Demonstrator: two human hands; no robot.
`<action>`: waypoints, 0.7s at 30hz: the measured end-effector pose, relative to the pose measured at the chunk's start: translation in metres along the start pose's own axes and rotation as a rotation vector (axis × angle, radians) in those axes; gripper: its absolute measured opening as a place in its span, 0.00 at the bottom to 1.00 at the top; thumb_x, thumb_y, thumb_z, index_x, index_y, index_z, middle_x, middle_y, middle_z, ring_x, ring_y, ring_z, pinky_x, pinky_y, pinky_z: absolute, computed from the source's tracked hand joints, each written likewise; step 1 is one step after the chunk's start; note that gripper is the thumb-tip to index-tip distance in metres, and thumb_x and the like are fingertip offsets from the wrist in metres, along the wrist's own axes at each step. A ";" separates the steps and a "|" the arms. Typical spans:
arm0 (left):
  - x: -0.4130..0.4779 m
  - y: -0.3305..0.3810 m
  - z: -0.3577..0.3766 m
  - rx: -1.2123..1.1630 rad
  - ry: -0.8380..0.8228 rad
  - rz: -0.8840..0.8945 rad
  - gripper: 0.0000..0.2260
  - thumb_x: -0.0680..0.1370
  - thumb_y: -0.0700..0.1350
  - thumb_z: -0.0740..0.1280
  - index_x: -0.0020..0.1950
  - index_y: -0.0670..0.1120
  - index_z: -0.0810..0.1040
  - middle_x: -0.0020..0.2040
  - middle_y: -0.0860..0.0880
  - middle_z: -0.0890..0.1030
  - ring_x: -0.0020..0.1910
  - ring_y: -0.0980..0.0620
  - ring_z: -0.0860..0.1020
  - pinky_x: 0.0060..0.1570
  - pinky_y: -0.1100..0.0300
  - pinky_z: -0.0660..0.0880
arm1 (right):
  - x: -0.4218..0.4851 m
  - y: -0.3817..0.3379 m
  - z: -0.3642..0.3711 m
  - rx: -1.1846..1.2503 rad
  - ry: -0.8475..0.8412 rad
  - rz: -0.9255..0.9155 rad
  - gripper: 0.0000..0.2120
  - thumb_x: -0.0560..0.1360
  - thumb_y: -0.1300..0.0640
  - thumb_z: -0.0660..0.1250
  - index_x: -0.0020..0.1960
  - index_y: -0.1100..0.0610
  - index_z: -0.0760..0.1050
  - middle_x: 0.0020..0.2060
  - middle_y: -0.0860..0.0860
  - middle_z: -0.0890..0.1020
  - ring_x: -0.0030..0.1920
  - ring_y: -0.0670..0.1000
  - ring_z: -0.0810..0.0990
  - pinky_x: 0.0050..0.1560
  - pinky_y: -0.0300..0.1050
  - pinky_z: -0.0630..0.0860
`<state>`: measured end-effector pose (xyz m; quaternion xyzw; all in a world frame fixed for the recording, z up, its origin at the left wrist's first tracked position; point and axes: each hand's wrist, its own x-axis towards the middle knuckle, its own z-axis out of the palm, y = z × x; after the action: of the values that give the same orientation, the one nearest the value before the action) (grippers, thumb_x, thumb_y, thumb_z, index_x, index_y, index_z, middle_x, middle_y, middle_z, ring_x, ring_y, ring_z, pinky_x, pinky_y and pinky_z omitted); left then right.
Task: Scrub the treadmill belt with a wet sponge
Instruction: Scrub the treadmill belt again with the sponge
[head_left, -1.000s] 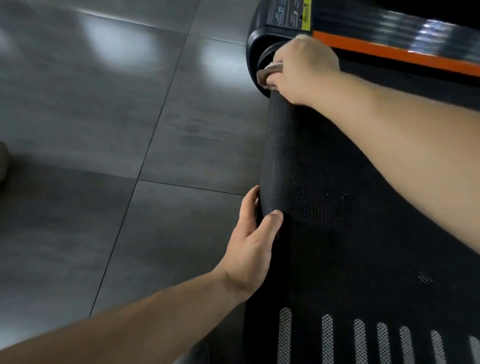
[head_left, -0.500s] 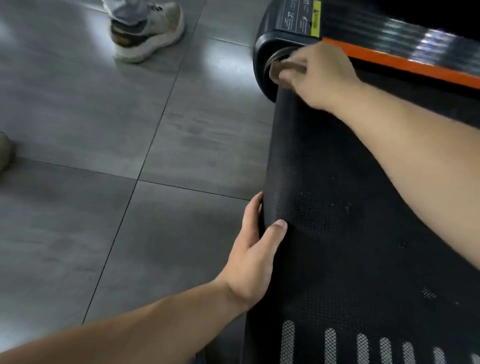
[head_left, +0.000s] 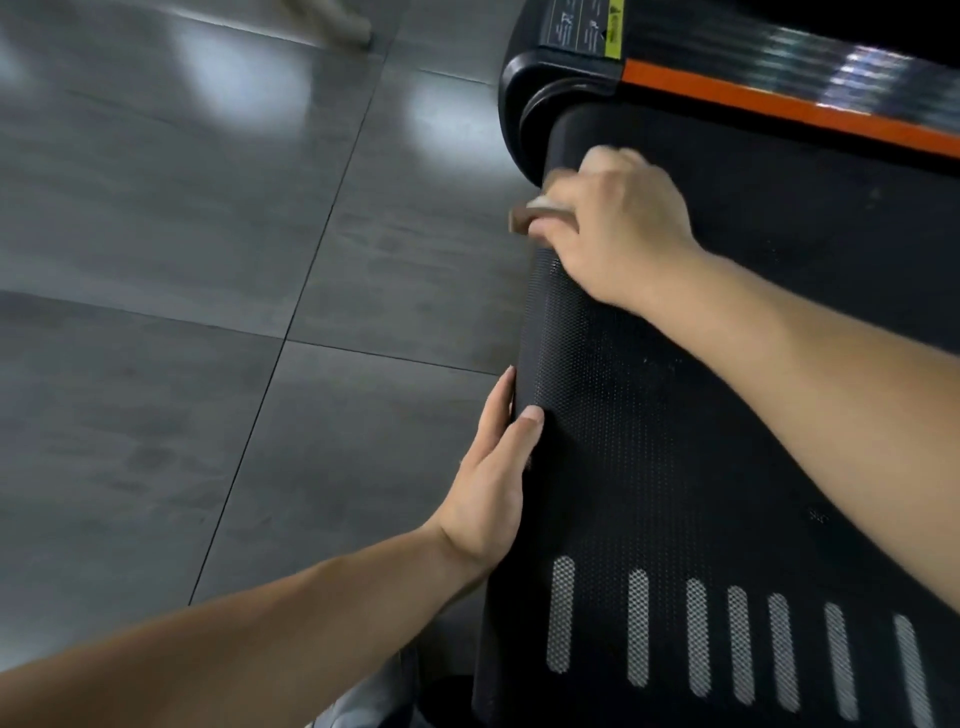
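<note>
Grey tiled floor (head_left: 208, 270): glossy with dark joints, spreading away from the knuckle side of the left grip. A blurred pale shape sits at its far edge, and we cannot tell what it is.

Treadmill belt (head_left: 675, 441): black and dimpled, curving over its end roller and lying under both grips. This is the surface to be scrubbed. Pale specks show on it just past the right wrist, so we judge that work remains.

Frame end cap (head_left: 517, 98): black moulding just beyond the right grip, closing off the roller's end.

Orange stripe (head_left: 779, 111): runs along the side rail, beyond the right grip.

Row of pale stripes (head_left: 639, 623): marked on the belt, nearer to us than the left grip.

Left grip (head_left: 493, 478): released, with the fingers straight along the belt's rolled edge and the thumb laid on top. We judge that it steadies the belt against the scrubbing push.

Right grip (head_left: 623, 228): clenched round the sponge, knuckles up, bearing down at the belt's edge near the end cap.

Warning label (head_left: 587, 26): beyond the right grip, too small for us to read.

Sponge (head_left: 540, 215): brownish with a paler face, poking out of the right grip on its floor side, at the belt's edge. We cannot tell whether it is wet.
</note>
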<state>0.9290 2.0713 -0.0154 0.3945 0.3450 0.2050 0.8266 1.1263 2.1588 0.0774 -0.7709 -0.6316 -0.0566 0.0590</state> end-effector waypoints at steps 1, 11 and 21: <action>-0.001 -0.003 -0.002 -0.015 0.010 -0.001 0.24 0.87 0.51 0.58 0.82 0.54 0.59 0.73 0.59 0.75 0.70 0.64 0.73 0.72 0.63 0.67 | -0.020 -0.008 0.000 0.040 -0.001 -0.040 0.18 0.79 0.42 0.65 0.59 0.52 0.82 0.50 0.58 0.77 0.54 0.62 0.75 0.50 0.53 0.71; -0.007 -0.017 -0.009 -0.023 0.073 -0.027 0.26 0.81 0.63 0.57 0.77 0.54 0.72 0.73 0.55 0.75 0.75 0.56 0.70 0.79 0.50 0.57 | -0.111 -0.018 -0.005 0.253 0.104 0.021 0.18 0.76 0.43 0.65 0.56 0.54 0.83 0.41 0.52 0.74 0.46 0.56 0.76 0.43 0.51 0.75; 0.014 0.036 0.002 -0.072 -0.049 -0.249 0.28 0.84 0.64 0.54 0.64 0.44 0.81 0.60 0.42 0.84 0.59 0.46 0.83 0.65 0.53 0.75 | -0.217 -0.041 -0.026 0.409 0.000 -0.187 0.14 0.77 0.46 0.65 0.50 0.54 0.85 0.39 0.51 0.73 0.41 0.52 0.71 0.42 0.52 0.73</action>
<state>0.9381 2.1007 0.0084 0.3236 0.3633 0.1034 0.8675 1.0429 1.9525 0.0682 -0.6810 -0.6987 0.0673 0.2086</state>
